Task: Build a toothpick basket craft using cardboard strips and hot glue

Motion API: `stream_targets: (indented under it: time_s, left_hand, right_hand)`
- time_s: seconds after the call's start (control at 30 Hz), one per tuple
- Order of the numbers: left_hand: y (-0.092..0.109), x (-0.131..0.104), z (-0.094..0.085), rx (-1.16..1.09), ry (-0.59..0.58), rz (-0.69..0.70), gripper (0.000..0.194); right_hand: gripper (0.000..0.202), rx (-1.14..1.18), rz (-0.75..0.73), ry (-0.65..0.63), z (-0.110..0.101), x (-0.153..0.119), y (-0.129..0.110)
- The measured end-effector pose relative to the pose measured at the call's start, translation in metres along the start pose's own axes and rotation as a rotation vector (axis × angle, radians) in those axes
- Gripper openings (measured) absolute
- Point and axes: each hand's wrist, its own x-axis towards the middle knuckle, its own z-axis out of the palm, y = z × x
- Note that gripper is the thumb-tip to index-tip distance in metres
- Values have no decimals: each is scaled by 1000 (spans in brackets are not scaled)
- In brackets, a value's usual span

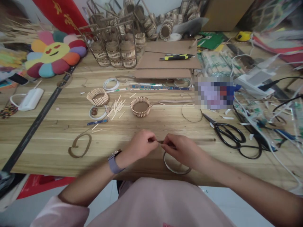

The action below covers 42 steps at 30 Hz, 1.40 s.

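Observation:
Near the table's front edge, my left hand (pixel 143 145) and my right hand (pixel 182 148) are close together, fingers pinched. Between their fingertips runs a short piece of thin brownish strip (pixel 160 142); the fingers hide its ends. Below my right hand lies a pale ring (pixel 176 172), partly covered by it; whether it joins the strip I cannot tell. A thin rod (pixel 205 139) shows beyond my right knuckles. Farther back stand a round basket of small wooden sticks (pixel 140 114) with a brown base and a second stick ring (pixel 102 101), tilted.
Black scissors (pixel 227 135) lie open at right, near white cables (pixel 262 135). Loose sticks (pixel 117 108), a white tape roll (pixel 111 84) and a coiled brown strip (pixel 88 146) lie left. Stick lanterns (pixel 113 53), cardboard (pixel 165 63) and a yellow-black pen (pixel 176 57) are behind.

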Motion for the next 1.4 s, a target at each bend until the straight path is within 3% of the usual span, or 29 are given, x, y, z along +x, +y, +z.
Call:
stream_targets:
  time_s: [0.23, 0.37, 0.5, 0.57, 0.63, 0.7, 0.9, 1.2, 1.3, 1.4]
  left_hand:
    - [10, -11, 2, -229, 47, -60, 15]
    - [13, -13, 2, -371, 5, -126, 13]
    - [3, -13, -7, -400, 127, -173, 17]
    - [-4, -13, -11, -362, 28, -194, 19]
    - [-10, -15, -13, -309, -188, -184, 20]
    - [-14, -17, -14, -238, -305, -169, 21]
    - [-25, -31, -18, 102, -162, -131, 27]
    - [-31, -42, -12, 584, 6, -154, 28]
    - [-30, -43, -5, 716, 146, -63, 16]
    - [-36, -45, 6, 710, 158, 153, 16]
  right_hand:
    - [14, 16, -119, 190, 23, -20, 5]
    - [17, -71, -177, 210, 21, -31, 11]
    - [27, -125, -352, 171, 10, -47, 14]
    - [26, -77, -368, 125, -1, -51, 13]
    - [22, 13, -284, 36, -13, -50, 12]
    - [21, 95, -187, -50, -26, -42, 10]
    - [20, 151, -164, -235, -39, -3, 15]
    - [21, -119, -355, -256, -33, 22, 28]
    - [22, -174, -324, -265, -37, 20, 33]
    - [23, -179, -280, -291, -45, 15, 37]
